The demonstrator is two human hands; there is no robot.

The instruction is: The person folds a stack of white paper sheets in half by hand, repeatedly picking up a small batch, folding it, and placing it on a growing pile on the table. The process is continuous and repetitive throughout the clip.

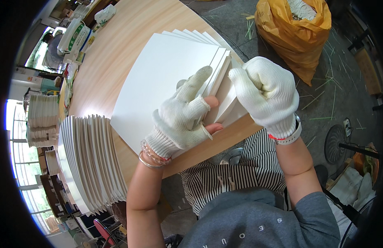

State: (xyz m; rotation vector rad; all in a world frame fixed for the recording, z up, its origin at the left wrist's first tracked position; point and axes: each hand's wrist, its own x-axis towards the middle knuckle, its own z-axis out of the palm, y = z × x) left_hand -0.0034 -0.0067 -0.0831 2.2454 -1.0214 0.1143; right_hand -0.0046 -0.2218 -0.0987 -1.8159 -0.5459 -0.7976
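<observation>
A stack of white paperboard sheets (166,65), fanned at the far end, lies before me on a wood-grain table. Folded strips (221,73) run along the stack's right side. My left hand (183,116), in a white knit glove with two bare fingertips showing, rests over the stack's near right part, its fingers spread and holding nothing visible. My right hand (267,90), in a white knit glove, is curled into a fist beside the strips. The thumb is bent in near the raised board edge. Nothing shows inside the fist, though its far side is hidden.
More white folded boards (89,161) stand in a row at the table's left side, with another stack (42,121) beyond. An orange bag (295,40) of white material sits on the floor at the far right. A round black fan (335,144) is at right.
</observation>
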